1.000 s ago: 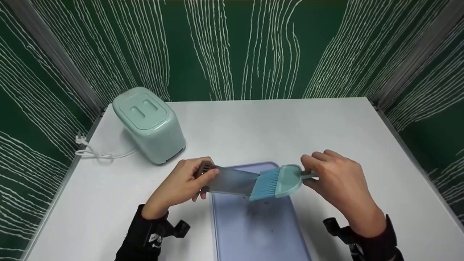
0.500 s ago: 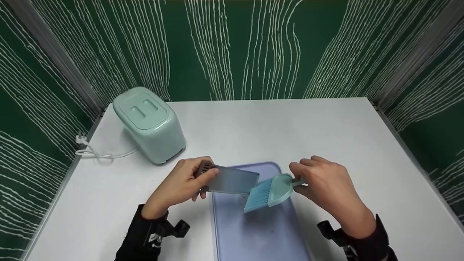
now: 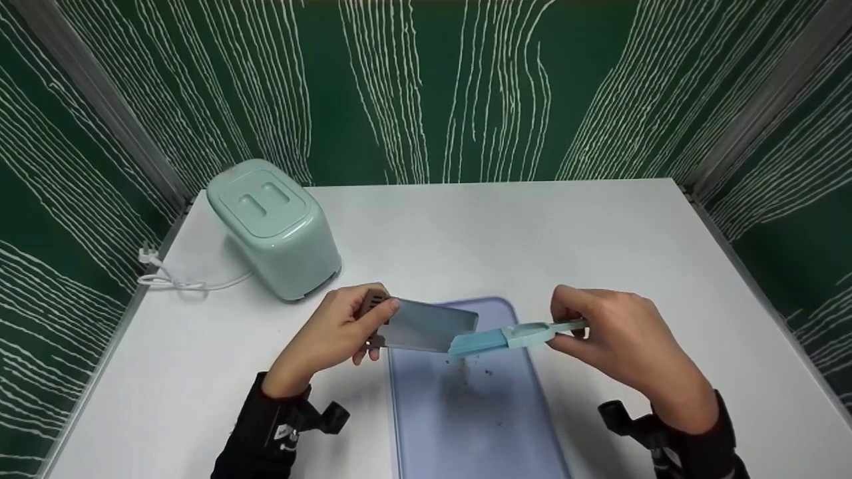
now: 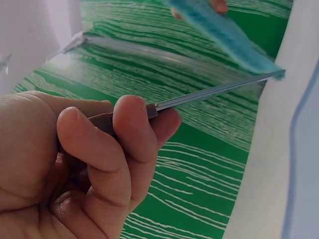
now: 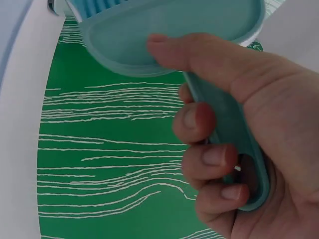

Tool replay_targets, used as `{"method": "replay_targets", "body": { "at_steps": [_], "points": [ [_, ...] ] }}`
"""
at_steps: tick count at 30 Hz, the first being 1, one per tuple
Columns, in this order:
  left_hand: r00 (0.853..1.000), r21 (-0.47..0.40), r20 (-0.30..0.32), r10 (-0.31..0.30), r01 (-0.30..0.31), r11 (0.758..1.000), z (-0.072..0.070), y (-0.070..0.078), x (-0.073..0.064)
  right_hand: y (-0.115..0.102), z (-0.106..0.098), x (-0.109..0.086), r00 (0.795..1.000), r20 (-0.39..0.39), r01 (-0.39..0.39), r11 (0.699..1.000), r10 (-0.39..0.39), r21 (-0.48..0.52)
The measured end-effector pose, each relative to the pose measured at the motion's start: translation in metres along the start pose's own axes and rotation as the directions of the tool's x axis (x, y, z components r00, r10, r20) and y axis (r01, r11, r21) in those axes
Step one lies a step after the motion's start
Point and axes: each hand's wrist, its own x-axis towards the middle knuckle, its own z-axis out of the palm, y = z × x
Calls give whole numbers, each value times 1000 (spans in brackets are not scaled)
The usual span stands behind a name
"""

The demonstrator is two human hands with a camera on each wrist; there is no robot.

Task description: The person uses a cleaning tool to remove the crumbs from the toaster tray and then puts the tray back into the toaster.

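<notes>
My left hand [image 3: 346,324] pinches the brown slotted end of a thin grey metal crumb tray [image 3: 429,326], thumb on top and fingers beneath. In the left wrist view the tray shows edge-on. My right hand [image 3: 616,349] grips the handle of a mint-green brush [image 3: 529,334], its thumb lying along the brush head in the right wrist view. The blue bristles [image 3: 476,342] are right at the crumb tray's near right corner. Below both lies a lilac tray [image 3: 426,426], with small dark crumbs [image 3: 488,372] scattered on it.
A mint-green toaster [image 3: 279,233] with its lid on stands at the back left of the white table [image 3: 466,246]. Its white cord and plug [image 3: 173,283] lie to the left. Green walls with white lines [image 3: 426,93] enclose the back and sides.
The brush has swept over the crumb tray's end, dipped below it and come back up, now turned edge-on. More crumbs show on the lilac tray. The left hand has barely moved.
</notes>
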Motion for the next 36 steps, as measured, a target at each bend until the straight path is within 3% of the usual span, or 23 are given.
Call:
{"method": "replay_targets", "body": {
  "at_steps": [10, 18, 26, 36],
  "points": [
    [1000, -43, 6, -20, 20, 999, 8, -3, 6, -14, 23, 9, 977, -143, 172, 979, -156, 113],
    [998, -108, -23, -52, 49, 993, 8, -4, 6, -20, 41, 14, 958, -156, 248, 968, -239, 41],
    [996, -100, -78, -53, 45, 994, 5, -2, 5, -13, 39, 12, 973, -107, 198, 979, -203, -56],
    [993, -110, -105, -49, 37, 993, 1, 0, 3, -4, 31, 8, 998, -10, 66, 985, -69, -159]
  ]
}}
